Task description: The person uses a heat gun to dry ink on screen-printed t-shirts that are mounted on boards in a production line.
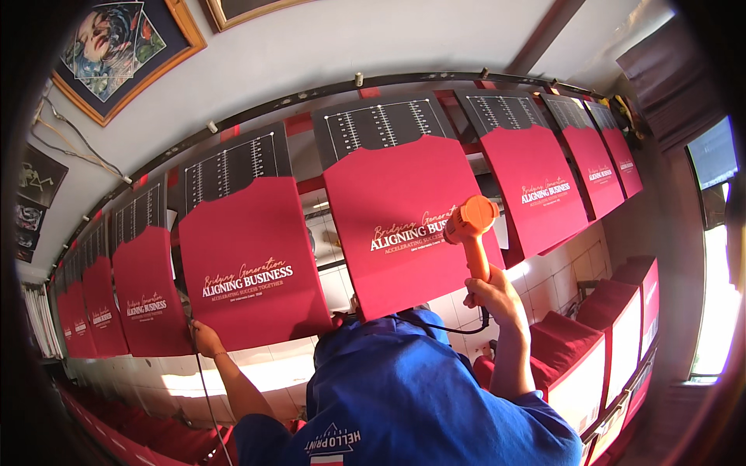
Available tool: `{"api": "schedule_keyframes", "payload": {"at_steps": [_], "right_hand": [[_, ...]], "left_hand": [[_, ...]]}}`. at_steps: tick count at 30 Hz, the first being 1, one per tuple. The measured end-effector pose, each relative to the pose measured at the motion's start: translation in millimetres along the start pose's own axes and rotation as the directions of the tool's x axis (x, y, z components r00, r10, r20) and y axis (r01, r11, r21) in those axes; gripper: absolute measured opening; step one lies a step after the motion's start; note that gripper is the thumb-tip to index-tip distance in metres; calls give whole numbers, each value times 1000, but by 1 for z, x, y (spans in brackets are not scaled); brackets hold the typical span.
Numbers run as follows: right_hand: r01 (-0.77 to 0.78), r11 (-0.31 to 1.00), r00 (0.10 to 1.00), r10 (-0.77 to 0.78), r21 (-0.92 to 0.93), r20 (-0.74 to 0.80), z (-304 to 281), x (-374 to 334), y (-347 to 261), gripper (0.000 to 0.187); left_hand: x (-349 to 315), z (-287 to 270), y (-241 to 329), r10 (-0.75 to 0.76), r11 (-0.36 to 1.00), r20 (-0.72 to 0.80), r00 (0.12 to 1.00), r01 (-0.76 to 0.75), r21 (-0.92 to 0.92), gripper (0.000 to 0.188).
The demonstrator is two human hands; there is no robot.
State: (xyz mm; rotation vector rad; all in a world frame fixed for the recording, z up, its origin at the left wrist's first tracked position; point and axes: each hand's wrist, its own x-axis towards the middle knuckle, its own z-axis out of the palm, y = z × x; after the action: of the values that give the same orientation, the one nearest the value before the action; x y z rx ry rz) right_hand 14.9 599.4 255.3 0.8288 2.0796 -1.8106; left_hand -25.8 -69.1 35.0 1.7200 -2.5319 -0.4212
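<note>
My right hand (497,295) is wrapped round the handle of an orange hair dryer (474,217), whose head is over the printed lettering of a red T-shirt (404,186). That shirt is stretched on a black board (381,120) with white ruler marks. From the handle's foot a black cord (468,332) loops toward my body. My left hand (207,339) is closed at the lower edge between two other shirts, a nearer red shirt (252,256) and one farther left (144,287). A thin dark cord (203,380) runs down from its fingers.
More red shirts on boards curve away on both sides, such as one at right (536,186). A dark rail (303,92) runs behind them along the wall. Behind me at right stand more red-covered boards (575,349). Framed pictures (116,54) hang at upper left.
</note>
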Motion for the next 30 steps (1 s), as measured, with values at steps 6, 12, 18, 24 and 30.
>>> {"api": "schedule_keyframes", "payload": {"at_steps": [6,12,18,24,30], "right_hand": [[0,994,999,-6,111,53,-17,5,2,42],[-21,987,999,13,160,50,-26,4,-1,45],[-19,984,999,14,175,35,-31,5,2,37],[-53,973,994,31,225,101,-4,-2,-3,39],[-78,977,965,24,198,262,93,-19,-24,52]], "left_hand": [[3,5,-17,154,987,-123,980,-159,-33,62],[-1,11,-24,211,976,-101,972,-216,-38,59],[8,15,-34,230,967,-29,973,-231,-103,61],[49,-2,-84,358,865,-1,934,-332,-375,65],[60,1,-156,75,770,579,812,322,-551,79]]}}
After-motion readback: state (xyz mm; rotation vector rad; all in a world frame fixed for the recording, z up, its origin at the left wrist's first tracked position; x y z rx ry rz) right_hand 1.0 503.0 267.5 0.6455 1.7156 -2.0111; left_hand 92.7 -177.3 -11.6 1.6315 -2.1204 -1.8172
